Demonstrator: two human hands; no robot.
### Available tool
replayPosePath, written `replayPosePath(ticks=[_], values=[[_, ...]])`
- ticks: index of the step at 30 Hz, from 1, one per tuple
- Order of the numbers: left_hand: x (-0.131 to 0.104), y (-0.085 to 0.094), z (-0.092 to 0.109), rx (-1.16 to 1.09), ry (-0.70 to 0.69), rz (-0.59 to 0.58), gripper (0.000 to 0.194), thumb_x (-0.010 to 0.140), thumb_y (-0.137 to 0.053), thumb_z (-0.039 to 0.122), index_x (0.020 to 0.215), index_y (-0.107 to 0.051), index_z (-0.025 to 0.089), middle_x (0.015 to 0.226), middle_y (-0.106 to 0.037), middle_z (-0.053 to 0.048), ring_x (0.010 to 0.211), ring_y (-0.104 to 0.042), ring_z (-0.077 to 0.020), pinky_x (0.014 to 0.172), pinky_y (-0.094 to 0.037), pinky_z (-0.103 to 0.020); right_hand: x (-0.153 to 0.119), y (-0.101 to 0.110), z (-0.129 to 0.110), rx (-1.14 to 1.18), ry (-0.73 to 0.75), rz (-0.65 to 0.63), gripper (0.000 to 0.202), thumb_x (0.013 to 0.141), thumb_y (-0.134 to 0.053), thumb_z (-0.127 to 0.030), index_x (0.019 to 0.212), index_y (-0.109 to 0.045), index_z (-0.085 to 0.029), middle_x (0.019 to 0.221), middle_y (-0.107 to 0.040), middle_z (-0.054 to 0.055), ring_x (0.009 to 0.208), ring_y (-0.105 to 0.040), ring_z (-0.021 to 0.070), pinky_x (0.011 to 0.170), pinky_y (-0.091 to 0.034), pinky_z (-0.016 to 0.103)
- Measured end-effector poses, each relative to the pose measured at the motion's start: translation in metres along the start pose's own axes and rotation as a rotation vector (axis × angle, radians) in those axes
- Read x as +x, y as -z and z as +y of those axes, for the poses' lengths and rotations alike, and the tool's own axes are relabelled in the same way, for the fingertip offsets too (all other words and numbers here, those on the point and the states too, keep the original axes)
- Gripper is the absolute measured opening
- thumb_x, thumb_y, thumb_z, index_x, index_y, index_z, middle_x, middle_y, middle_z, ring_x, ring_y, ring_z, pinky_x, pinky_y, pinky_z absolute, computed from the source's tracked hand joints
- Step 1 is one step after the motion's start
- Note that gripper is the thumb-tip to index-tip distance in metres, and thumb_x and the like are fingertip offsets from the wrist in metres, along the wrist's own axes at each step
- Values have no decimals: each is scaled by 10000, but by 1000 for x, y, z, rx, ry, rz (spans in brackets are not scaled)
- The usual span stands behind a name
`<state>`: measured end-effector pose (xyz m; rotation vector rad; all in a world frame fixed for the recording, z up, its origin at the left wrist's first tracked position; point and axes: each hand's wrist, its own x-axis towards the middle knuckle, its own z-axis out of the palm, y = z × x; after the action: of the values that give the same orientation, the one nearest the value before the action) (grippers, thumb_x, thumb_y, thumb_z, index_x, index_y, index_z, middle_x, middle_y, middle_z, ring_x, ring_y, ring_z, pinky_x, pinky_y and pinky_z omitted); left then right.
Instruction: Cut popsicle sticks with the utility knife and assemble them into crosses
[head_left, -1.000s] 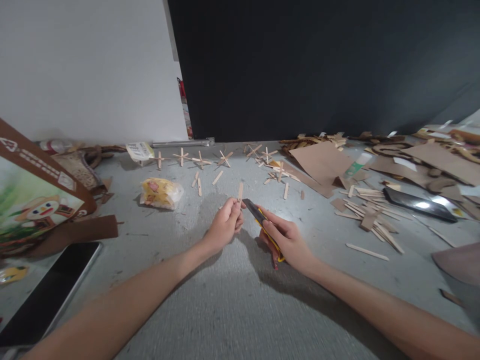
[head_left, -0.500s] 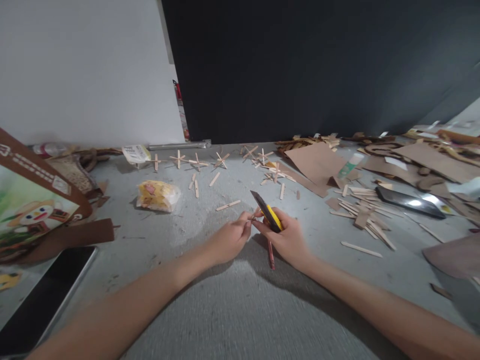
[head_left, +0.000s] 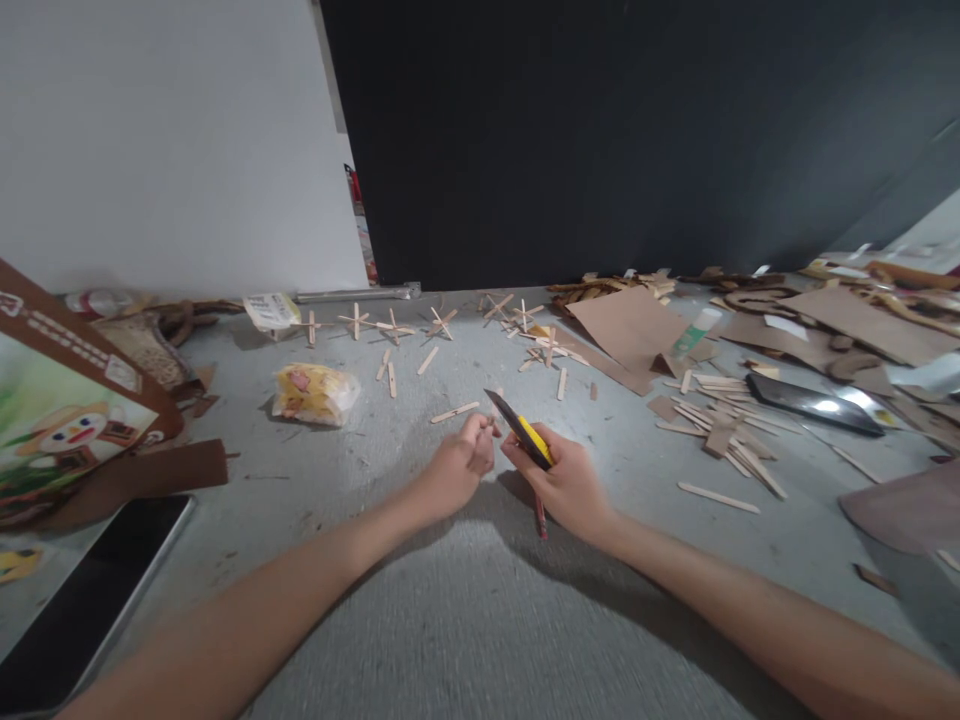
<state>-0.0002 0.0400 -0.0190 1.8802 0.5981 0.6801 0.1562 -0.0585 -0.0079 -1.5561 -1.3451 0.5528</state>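
Note:
My right hand (head_left: 566, 485) is closed around a yellow and black utility knife (head_left: 532, 440), its dark blade end slanting up and left. The fingers of my left hand (head_left: 457, 468) are pinched together just left of the knife, with a small brownish bit at their tips, too blurred to name. A narrow gap separates the two hands. Under my right hand a reddish pencil (head_left: 541, 518) lies on the grey table, its upper part hidden. Just beyond my left hand is a loose craft stick (head_left: 454, 412).
Crossed craft sticks (head_left: 392, 328) stand in a row at the back. A yellow packet (head_left: 315, 393) and a phone (head_left: 97, 600) lie left. To the right are a stick pile (head_left: 739, 440), cardboard (head_left: 626, 330), a glue stick (head_left: 697, 330) and a black shiny object (head_left: 814, 403).
My hands have come apart; they were together at a small thin piece. The knife has shifted slightly left and down with my right hand. My left hand has moved slightly left.

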Motion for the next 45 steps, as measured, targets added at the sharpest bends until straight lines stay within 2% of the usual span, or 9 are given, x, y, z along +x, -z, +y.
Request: replayPosePath(ticks=[4, 6, 9, 13, 18, 28, 38, 45], values=[[5, 1, -5, -156, 58, 86, 347, 1057, -380, 577, 1043, -453, 238, 623, -439, 91, 483, -368, -115, 522, -320, -243, -1, 2, -1, -28, -11, -11, 369, 953, -582, -568, 892, -662, -212, 687, -589, -2, 634, -537, 165, 633, -430, 284], [5, 1, -7, -181, 62, 136, 357, 1055, -394, 590, 1091, -451, 239, 652, -459, 86, 495, -392, -111, 524, -332, -237, -1, 3, 1, -33, -23, -10, 362, 953, -592, -560, 1010, -665, -210, 710, -589, -11, 634, -530, 161, 621, -428, 281], [4, 1, -7, -186, 57, 208, 367, 1060, -406, 584, 1172, -444, 237, 657, -467, 87, 518, -423, -116, 530, -345, -234, -1, 4, 6, 44, -51, -76, 459, 983, -549, -595, 1238, -598, -216, 651, -504, -65, 557, -467, 144, 540, -385, 258], [3, 0, -5, -175, 51, 221, 337, 1065, -430, 539, 1211, -429, 236, 645, -479, 91, 517, -425, -115, 534, -342, -235, -4, 5, 11, 127, -72, -134, 506, 1022, -483, -604, 1343, -569, -222, 598, -419, -95, 482, -404, 126, 468, -331, 235], [2, -1, -5, -162, 39, 190, 279, 1073, -422, 497, 1181, -412, 240, 641, -477, 94, 525, -418, -116, 557, -352, -238, -7, 4, 10, 144, -83, -138, 502, 1016, -514, -560, 1381, -597, -225, 612, -431, -84, 464, -417, 120, 431, -362, 223], [0, -1, -7, -129, 33, 191, 292, 1073, -418, 507, 1192, -408, 240, 660, -506, 85, 537, -451, -124, 573, -356, -251, -7, 4, 10, 163, -99, -173, 517, 1005, -533, -541, 1399, -625, -219, 597, -395, -86, 466, -400, 118, 416, -377, 211], [-2, 0, -8, 36, 22, 212, 234, 1090, -352, 461, 1127, -426, 242, 661, -517, 72, 566, -483, -139, 605, -372, -274, -10, 7, 3, 157, -95, -178, 521, 1020, -521, -504, 1419, -669, -205, 608, -388, -62, 482, -408, 117, 430, -386, 218], [-3, 2, -10, 163, 64, 240, 181, 1080, -371, 406, 1046, -446, 244, 649, -537, 48, 555, -503, -155, 567, -321, -271, -14, 6, -1, 179, -138, -249, 549, 1038, -477, -516, 1476, -617, -216, 578, -384, -88, 362, -406, 101, 352, -399, 219]])
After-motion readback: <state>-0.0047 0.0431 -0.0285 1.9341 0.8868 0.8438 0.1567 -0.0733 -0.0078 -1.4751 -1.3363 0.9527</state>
